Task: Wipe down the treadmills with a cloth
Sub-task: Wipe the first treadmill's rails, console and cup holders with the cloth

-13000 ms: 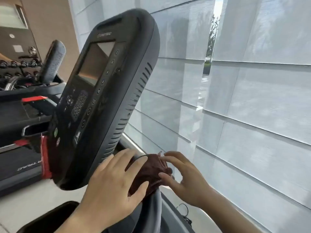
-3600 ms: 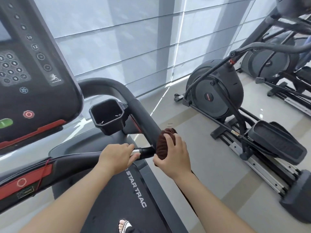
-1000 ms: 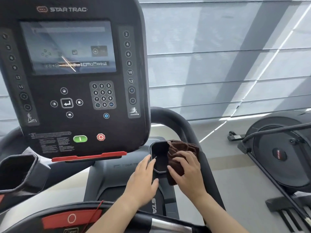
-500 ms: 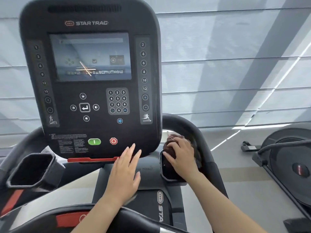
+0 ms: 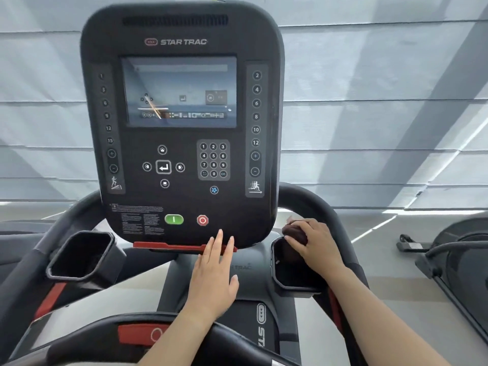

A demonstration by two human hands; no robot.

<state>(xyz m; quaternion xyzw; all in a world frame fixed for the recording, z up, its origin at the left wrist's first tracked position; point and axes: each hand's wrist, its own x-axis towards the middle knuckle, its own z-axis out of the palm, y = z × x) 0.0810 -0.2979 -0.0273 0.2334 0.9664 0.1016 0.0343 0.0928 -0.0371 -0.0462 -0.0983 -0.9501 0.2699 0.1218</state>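
While my right hand (image 5: 315, 243) keeps the brown cloth (image 5: 295, 231) bunched under its curled fingers, it now sits at the far rim of the right cup holder (image 5: 293, 283), between the holder and the curved right handlebar (image 5: 327, 210). A second ago the cloth lay spread over the holder's edge; now it is balled up and pushed toward the back corner, so I judge the rim is nearly done and the work is moving up toward the console (image 5: 182, 122). My left hand (image 5: 214, 276) has left the holder. It is flat and empty, fingers straight and together, with the fingertips (image 5: 219, 233) resting on the console's lower edge just above the red strip (image 5: 169, 245), below the green (image 5: 174, 219) and red (image 5: 202, 220) buttons. That looks like bracing, not wiping. The screen and keypad look untouched by the cloth, and the left cup holder (image 5: 81, 257) stands well apart from both hands, so plenty of this treadmill is probably left to wipe.
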